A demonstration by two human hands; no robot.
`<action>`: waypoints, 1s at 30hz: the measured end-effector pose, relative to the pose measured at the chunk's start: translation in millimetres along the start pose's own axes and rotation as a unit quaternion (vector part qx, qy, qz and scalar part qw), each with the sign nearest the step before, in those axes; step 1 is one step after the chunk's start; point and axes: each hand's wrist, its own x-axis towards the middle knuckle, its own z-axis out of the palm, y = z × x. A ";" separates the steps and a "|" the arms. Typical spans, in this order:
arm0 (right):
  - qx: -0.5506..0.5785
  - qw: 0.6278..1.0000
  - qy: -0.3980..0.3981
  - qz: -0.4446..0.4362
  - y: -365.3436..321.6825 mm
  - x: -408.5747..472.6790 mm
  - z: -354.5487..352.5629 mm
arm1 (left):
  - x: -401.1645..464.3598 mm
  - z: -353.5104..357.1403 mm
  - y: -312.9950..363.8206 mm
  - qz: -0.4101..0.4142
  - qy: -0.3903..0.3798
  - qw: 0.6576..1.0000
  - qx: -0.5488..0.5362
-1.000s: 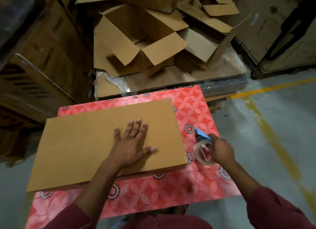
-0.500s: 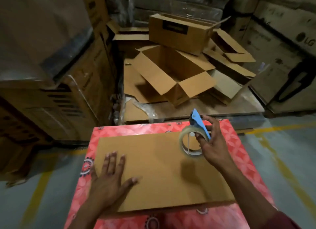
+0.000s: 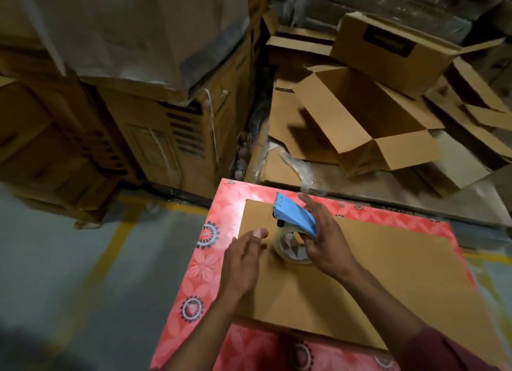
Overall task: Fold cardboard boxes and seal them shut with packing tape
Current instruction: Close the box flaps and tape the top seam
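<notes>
A flattened brown cardboard box [image 3: 388,273] lies on the table with the red flowered cloth [image 3: 210,259]. My right hand [image 3: 324,240] grips a blue tape dispenser [image 3: 293,218] carrying a clear tape roll [image 3: 291,246], held over the box's far left corner. My left hand [image 3: 243,262] lies on the box just left of the roll, fingers straight, fingertips close to the tape. Whether those fingers touch the tape is blurred.
Behind the table, an open cardboard box [image 3: 368,126] and several more boxes and flaps are piled up. Big stacked cartons [image 3: 138,107] stand at the left. Grey floor with yellow lines [image 3: 83,273] lies left of the table.
My right hand has carried the dispenser left, down to the box's far left corner. My left hand has come forward beside the roll. The view has swung left.
</notes>
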 end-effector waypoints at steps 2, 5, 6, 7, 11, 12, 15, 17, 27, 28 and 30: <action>-0.037 0.999 -0.013 -0.024 -1.4 0.8 1.8 | 1.8 -10.1 24.0 -0.059 0.004 0.993 -0.101; -0.066 0.997 -0.029 -0.037 -4.8 0.7 1.3 | 7.8 -19.1 47.9 -0.165 -0.035 0.977 -0.132; -0.075 0.996 -0.035 -0.042 -5.8 0.1 2.2 | 10.9 -20.0 49.4 -0.193 -0.046 0.969 -0.148; -0.082 0.995 -0.041 -0.048 -6.6 -1.3 3.4 | 14.0 -20.4 49.0 -0.210 -0.052 0.963 -0.157; -0.102 0.992 -0.048 -0.058 -8.3 -5.3 5.6 | 20.7 -17.1 49.5 -0.227 -0.064 0.958 -0.164; -0.109 0.991 -0.052 -0.056 -8.3 -5.1 5.4 | 21.4 -16.3 49.4 -0.222 -0.048 0.958 -0.173; -0.120 0.990 -0.067 -0.042 -11.7 -6.4 4.8 | 18.7 -14.0 50.6 -0.216 -0.003 0.958 -0.188; -0.135 0.987 -0.076 -0.037 -14.4 -5.8 4.5 | 18.1 -12.1 50.6 -0.222 0.008 0.956 -0.193; -0.249 0.943 -0.219 -0.043 -45.5 12.1 -12.9 | 27.2 -24.5 23.1 -0.170 0.095 0.981 0.009; -0.276 0.930 -0.236 -0.047 -49.8 16.1 -16.7 | 29.9 -25.3 13.4 -0.167 0.097 0.981 0.014; -0.328 0.907 -0.257 -0.059 -58.1 21.0 -22.9 | 30.6 -25.9 1.0 -0.167 0.110 0.980 0.024</action>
